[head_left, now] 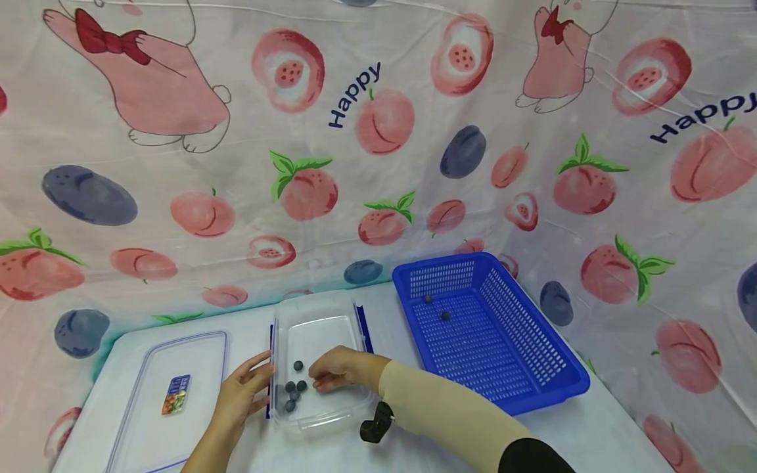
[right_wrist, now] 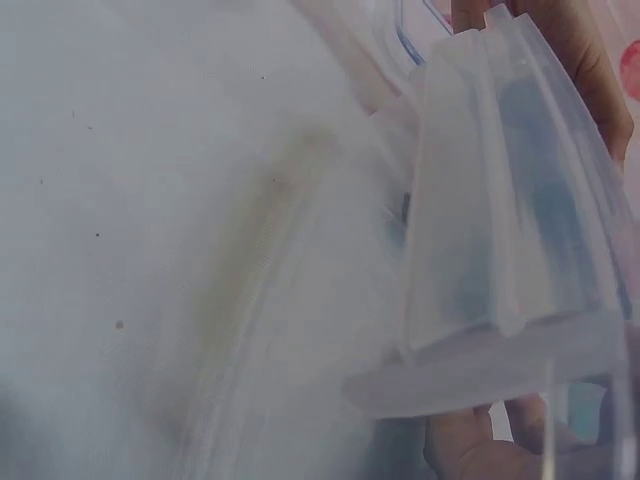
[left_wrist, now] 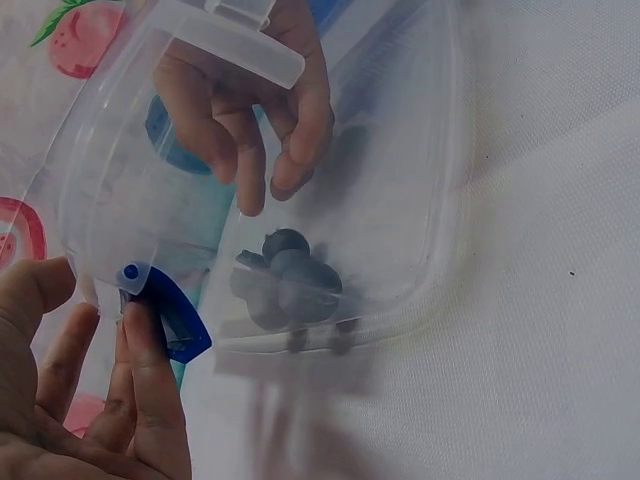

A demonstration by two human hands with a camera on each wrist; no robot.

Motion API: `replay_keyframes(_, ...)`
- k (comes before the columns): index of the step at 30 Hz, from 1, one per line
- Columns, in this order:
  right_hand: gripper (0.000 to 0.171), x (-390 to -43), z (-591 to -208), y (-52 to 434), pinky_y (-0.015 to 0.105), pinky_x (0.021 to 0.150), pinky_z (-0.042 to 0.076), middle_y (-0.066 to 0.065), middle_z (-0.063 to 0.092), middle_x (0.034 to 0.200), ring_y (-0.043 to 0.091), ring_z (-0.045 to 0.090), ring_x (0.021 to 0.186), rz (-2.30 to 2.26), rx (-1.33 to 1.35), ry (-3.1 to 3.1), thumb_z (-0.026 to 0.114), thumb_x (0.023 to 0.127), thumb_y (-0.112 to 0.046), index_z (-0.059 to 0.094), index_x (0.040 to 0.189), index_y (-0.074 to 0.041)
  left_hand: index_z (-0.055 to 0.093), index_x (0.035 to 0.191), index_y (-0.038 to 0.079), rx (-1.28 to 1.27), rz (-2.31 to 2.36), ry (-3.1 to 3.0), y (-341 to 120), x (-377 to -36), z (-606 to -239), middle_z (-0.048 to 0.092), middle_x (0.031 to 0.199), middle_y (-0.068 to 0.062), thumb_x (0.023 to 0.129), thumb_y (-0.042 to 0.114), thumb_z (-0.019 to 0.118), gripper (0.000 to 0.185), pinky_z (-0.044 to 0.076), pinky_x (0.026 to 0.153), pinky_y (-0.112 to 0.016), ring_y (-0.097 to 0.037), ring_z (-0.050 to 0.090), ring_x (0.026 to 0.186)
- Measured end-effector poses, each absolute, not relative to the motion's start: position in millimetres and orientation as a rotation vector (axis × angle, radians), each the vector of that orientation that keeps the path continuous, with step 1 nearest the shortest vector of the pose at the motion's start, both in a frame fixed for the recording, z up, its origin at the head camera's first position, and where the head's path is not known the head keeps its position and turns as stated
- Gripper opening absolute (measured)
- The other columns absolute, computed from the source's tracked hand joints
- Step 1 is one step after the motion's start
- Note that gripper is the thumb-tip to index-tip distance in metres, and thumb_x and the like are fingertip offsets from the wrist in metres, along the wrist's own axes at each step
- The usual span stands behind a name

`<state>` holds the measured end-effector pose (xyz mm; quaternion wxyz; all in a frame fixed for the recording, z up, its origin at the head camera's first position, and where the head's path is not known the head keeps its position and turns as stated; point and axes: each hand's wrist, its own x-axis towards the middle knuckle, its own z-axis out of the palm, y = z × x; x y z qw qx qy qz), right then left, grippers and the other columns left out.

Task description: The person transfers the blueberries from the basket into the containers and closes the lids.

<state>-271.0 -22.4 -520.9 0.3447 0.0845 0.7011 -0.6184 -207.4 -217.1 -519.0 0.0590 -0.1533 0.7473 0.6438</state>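
A clear plastic container (head_left: 318, 341) stands on the white table, with several dark blueberries (head_left: 294, 389) lying in its near left corner. My right hand (head_left: 332, 372) reaches into it; its loosely curled fingers (left_wrist: 272, 140) hang just above the berries (left_wrist: 290, 285) and nothing shows between them. Straight fingers (left_wrist: 140, 390) of my left hand (head_left: 241, 393) rest against the container's left wall at its blue clip (left_wrist: 168, 315). In the right wrist view only the blurred container rim (right_wrist: 500, 250) fills the frame.
A blue perforated basket (head_left: 532, 378) stands to the right with two berries (head_left: 445, 315) in it. The container's clear lid (head_left: 148, 368), bearing a small label (head_left: 176, 394), lies flat at the left. A fruit-print cloth backs the table.
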Motion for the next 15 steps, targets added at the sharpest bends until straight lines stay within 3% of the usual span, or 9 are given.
replay_keyframes(8,0.006,-283.0,-495.2,-9.3,0.033,0.091,0.055,0.014,0.067,0.094,0.016,0.063,0.072,-1.663,0.236,1.611,0.066,0.089,-0.001,0.068,0.094,0.001,0.047,0.146,0.011,-0.445,1.945,2.273,-213.9,-205.6,-522.2,0.055,0.140,-0.017,0.095,0.035,0.066,0.059,0.057,0.080,-0.034,-0.020,0.061,0.112)
replay_keyframes(12,0.014,-298.2,-466.0,2.8,0.036,0.098,0.051,0.017,0.066,0.105,0.018,0.063,0.077,-1.728,0.171,1.575,0.064,0.092,-0.002,0.066,0.104,0.003,0.047,0.146,0.011,-0.462,1.946,2.274,-213.3,-204.2,-523.7,0.056,0.139,-0.015,0.095,0.033,0.065,0.058,0.057,0.080,-0.033,-0.020,0.061,0.111)
replay_keyframes(15,0.026,-309.3,-437.8,22.0,0.038,0.102,0.048,0.018,0.063,0.113,0.022,0.064,0.090,-1.770,0.103,1.583,0.062,0.094,-0.003,0.062,0.118,0.005,0.047,0.146,0.012,-0.481,1.951,2.272,-212.1,-202.7,-524.4,0.057,0.139,-0.014,0.095,0.033,0.065,0.058,0.056,0.079,-0.032,-0.018,0.061,0.110)
